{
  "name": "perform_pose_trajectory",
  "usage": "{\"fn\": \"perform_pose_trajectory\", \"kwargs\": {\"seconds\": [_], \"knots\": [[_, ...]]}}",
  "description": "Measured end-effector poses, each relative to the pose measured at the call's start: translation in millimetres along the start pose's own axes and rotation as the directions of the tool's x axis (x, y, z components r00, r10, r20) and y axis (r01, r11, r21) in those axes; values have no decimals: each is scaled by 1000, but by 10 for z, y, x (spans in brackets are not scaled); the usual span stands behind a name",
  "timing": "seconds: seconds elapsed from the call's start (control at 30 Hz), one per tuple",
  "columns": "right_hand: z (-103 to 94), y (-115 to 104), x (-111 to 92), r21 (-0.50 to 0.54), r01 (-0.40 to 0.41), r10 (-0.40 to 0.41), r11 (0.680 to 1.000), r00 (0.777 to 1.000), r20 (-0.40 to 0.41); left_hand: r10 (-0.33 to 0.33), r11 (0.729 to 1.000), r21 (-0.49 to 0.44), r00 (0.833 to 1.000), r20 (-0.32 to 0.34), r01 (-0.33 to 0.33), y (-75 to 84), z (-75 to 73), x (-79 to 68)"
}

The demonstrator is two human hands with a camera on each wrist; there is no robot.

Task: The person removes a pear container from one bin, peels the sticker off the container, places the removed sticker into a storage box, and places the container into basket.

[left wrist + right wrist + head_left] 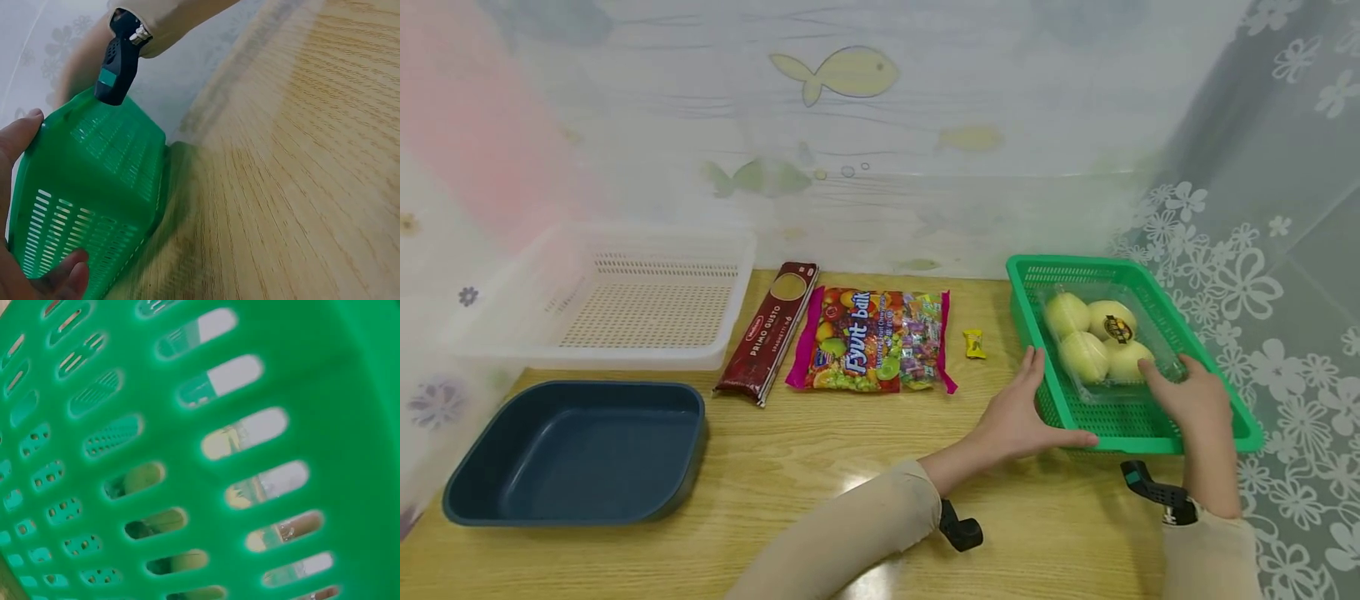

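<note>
A green basket [1060,417] with slotted walls stands at the right of the table. Inside it lies a clear plastic pack of round pale-green fruit [1086,358] with a dark label. My left hand [1011,421] spreads round the basket's front left corner, thumb on the front rim and fingers against the left side. The left wrist view shows those fingers [72,275] touching the slotted wall. Over the basket's right side, my right hand [1198,404] pinches the pack's right end, its thumb on top. Only the basket wall [175,444] shows in the right wrist view.
Left of the basket lie a small yellow wrapped candy [974,344], a candy bag [872,342] and a red spaghetti pack [767,333]. A white basket [730,333] and a dark blue basin [587,450] stand at the left. A patterned curtain [880,217] borders the table.
</note>
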State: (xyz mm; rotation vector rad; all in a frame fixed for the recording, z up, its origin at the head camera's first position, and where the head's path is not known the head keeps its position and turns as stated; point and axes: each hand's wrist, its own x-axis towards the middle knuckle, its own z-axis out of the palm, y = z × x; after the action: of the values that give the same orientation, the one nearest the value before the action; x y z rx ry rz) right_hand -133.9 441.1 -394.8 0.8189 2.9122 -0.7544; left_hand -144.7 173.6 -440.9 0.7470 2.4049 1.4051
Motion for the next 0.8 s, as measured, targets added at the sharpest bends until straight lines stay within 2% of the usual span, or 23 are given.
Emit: {"fn": "perform_pose_trajectory", "kwargs": {"seconds": [0.13, 0.27, 0.53, 0.8], "knots": [[-17, 1, 4, 15, 6, -7, 1000, 1000, 21, 4, 1000, -13, 1000, 5, -3, -13, 2, -2], [-48, 7, 2, 59, -23, 20, 998, 998, 58, 11, 999, -34, 1000, 5, -10, -31, 4, -2], [-106, 34, 20, 267, -101, 59, 958, 985, 159, 9, 999, -38, 1000, 12, -9, -43, 6, 2], [-118, 75, 43, 254, -33, -21, 967, 979, 203, 14, 999, -49, 1000, 9, -14, -65, 22, 10]]}}
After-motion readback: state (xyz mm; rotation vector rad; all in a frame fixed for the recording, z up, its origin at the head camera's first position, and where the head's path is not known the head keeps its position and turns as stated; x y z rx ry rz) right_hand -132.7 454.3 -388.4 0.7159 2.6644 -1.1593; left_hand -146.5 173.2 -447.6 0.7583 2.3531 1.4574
